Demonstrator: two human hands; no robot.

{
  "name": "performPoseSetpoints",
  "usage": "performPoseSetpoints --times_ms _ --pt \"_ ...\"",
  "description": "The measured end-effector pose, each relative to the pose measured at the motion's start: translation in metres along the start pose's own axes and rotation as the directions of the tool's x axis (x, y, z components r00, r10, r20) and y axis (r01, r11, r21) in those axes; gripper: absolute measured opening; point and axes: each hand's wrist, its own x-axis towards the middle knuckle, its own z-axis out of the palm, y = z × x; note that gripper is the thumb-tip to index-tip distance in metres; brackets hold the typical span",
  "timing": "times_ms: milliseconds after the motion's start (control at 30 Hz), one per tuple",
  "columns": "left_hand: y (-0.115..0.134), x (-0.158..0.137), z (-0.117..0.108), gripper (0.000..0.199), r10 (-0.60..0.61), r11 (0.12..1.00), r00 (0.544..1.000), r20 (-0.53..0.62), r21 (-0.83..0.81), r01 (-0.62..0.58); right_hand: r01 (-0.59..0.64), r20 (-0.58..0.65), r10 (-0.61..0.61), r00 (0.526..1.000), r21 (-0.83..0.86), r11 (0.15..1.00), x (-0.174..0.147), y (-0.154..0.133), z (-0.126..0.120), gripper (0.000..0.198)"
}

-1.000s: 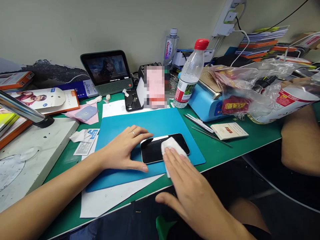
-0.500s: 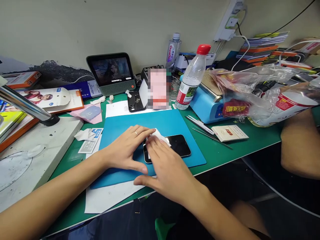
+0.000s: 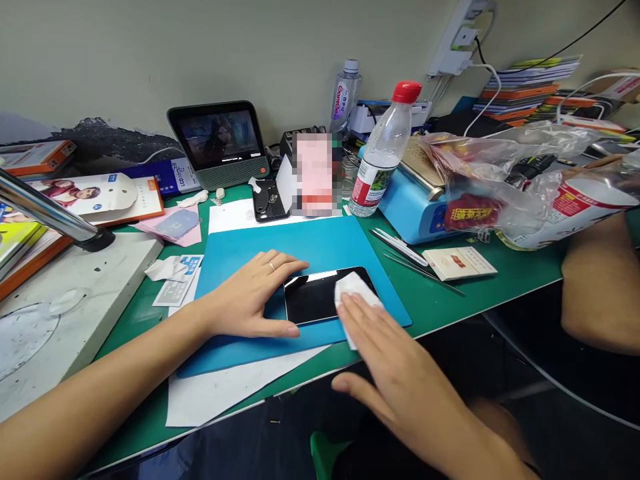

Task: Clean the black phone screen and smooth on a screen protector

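Observation:
A smartphone (image 3: 311, 297) lies screen up on the blue mat (image 3: 280, 241), its dark glass reflecting light along the far edge. My left hand (image 3: 255, 293) steadies its left end, thumb along the near edge and index finger by the far edge. The ring on that hand shows. At the phone's right end, my right hand (image 3: 400, 363) presses a white wipe (image 3: 354, 287) onto the screen with flat fingers, thumb held apart. Part of the wipe hangs over the near edge, and the phone's right end is mostly covered.
Tweezers (image 3: 425, 272) and a small cream box (image 3: 460, 263) lie right of the mat. Behind stand a red-capped bottle (image 3: 377, 173), a blue scale (image 3: 415, 210) and a smart display (image 3: 220, 143). Another person's arm (image 3: 600, 293) rests at the far right.
My right hand has slid the wipe rightward along the screen, from the phone's left half to its right end. My left hand has stayed at the left end.

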Motion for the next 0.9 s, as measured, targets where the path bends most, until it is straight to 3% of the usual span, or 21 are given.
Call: performPoseSetpoints --times_ms 133,267,433,600,767,900 --pt "0.002 0.000 0.000 0.085 -0.013 1.000 1.000 0.005 0.021 0.013 -0.121 0.017 0.120 0.993 0.005 0.993 0.007 0.028 -0.003 0.075" --pt "0.001 -0.001 0.000 0.086 -0.032 0.999 0.999 -0.017 -0.003 0.032 -0.207 0.040 0.206 0.978 0.019 0.978 0.036 0.022 0.005 0.091" --pt "-0.003 -0.002 0.001 0.054 -0.045 0.995 0.996 -0.079 -0.091 0.038 -0.114 0.076 0.105 0.992 0.125 0.986 0.066 -0.016 0.018 0.100" --pt "-0.003 -0.001 0.002 0.037 -0.093 0.991 0.988 -0.120 -0.110 0.080 -0.022 0.051 0.011 0.999 0.211 0.977 0.064 -0.043 0.028 0.104" --pt "-0.002 -0.001 0.002 0.031 -0.088 0.993 0.993 -0.084 -0.089 0.081 0.048 0.040 -0.058 0.998 0.201 0.978 0.046 -0.048 0.028 0.093" --pt "-0.001 0.000 0.002 0.020 -0.073 0.995 0.996 -0.044 -0.070 0.070 0.031 0.065 -0.042 0.997 0.166 0.986 0.028 -0.032 0.015 0.078"
